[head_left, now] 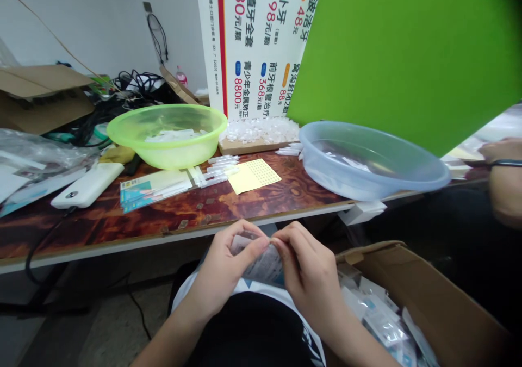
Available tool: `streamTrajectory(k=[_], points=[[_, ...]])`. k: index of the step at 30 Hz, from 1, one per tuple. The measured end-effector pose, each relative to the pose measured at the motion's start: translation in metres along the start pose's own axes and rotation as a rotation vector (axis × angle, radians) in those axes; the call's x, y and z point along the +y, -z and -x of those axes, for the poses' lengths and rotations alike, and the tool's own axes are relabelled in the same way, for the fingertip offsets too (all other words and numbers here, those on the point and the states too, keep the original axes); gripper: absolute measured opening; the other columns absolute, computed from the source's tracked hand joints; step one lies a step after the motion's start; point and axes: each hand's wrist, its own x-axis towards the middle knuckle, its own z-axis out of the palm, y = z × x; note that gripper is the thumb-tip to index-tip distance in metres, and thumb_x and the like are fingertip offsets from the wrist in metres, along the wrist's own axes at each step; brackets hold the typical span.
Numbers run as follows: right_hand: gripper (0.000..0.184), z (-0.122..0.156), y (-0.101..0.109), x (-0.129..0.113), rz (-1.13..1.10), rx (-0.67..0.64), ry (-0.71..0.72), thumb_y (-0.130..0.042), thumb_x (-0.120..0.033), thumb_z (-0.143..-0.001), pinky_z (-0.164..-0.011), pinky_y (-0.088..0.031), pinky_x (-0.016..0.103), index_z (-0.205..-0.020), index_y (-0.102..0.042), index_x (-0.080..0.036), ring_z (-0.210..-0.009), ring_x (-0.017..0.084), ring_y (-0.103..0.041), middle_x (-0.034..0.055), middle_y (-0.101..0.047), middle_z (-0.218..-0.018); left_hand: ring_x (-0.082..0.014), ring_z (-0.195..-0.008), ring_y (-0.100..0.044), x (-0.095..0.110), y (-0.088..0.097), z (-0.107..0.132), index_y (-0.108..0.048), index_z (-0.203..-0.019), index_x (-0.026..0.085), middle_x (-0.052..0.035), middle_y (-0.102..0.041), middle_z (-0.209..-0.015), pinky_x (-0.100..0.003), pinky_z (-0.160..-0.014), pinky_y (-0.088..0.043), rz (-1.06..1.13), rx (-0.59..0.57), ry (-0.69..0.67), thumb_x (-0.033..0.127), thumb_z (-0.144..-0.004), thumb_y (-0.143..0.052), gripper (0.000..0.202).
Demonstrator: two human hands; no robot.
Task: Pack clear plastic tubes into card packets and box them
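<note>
Price sign (pixel 255 49) at the back is in Chinese, lots of numbers: 680元/颗, 98元/颗, 48元, 368元/颗, 8800元. The print on the clear bag (pixel 265 266) is too blurry to read tho. Bag's over the lap, below the table (pixel 228 212) edge, left hand (pixel 230 266) and right hand (pixel 312 266) pinching its top edge, fingertips almost meeting.

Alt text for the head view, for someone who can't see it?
A person's left hand and right hand together pinch a clear, printed packet before a brown table. The table bears a yellow-green basin, a blue basin and a yellow sheet; an open cardboard box of packets stands at the right.
</note>
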Motion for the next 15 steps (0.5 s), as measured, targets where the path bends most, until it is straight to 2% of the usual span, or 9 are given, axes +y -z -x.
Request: streamTrajectory(k=[5, 8, 12, 15], points=[[0.019, 0.001, -0.005, 0.005, 0.007, -0.007, 0.016, -0.044, -0.009, -0.097, -0.058, -0.038, 0.025, -0.083, -0.053, -0.018, -0.063, 0.014, -0.050, 0.0028, -0.053, -0.073, -0.0120, -0.063, -0.048, -0.007, -0.003, -0.003, -0.064, -0.071, 0.017, 0.0017, -0.058, -0.067, -0.023, -0.062, -0.039, -0.035, 0.101, -0.044, 0.042, -0.079, -0.074, 0.028], [0.018, 0.002, -0.012, 0.015, 0.029, -0.027, 0.012, -0.044, -0.010, -0.098, -0.058, -0.037, 0.025, -0.084, -0.053, -0.018, -0.062, 0.014, -0.049, 0.0024, -0.052, -0.073, -0.0138, -0.063, -0.049, -0.015, -0.005, -0.009, -0.064, -0.072, 0.017, 0.0001, -0.059, -0.067, -0.024, -0.062, -0.039, 0.020, 0.109, 0.012, 0.053, -0.081, -0.068, 0.038], [0.020, 0.002, -0.022, 0.030, -0.014, -0.075, -0.024, -0.042, -0.011, -0.098, -0.058, -0.037, 0.024, -0.084, -0.052, -0.019, -0.062, 0.014, -0.050, 0.0017, -0.052, -0.074, -0.0180, -0.072, -0.053, -0.022, 0.001, -0.017, -0.064, -0.070, 0.017, -0.0040, -0.062, -0.073, -0.027, -0.068, -0.040, 0.106, 0.116, 0.084, 0.071, -0.086, -0.046, 0.059], [0.020, 0.001, -0.027, 0.034, -0.050, -0.117, -0.032, -0.041, -0.012, -0.099, -0.058, -0.038, 0.024, -0.084, -0.053, -0.019, -0.062, 0.014, -0.051, 0.0016, -0.052, -0.073, -0.0153, -0.068, -0.049, -0.025, 0.008, -0.019, -0.063, -0.076, 0.017, -0.0006, -0.058, -0.072, -0.025, -0.065, -0.037, 0.082, 0.043, 0.107, 0.065, -0.077, -0.065, 0.048]])
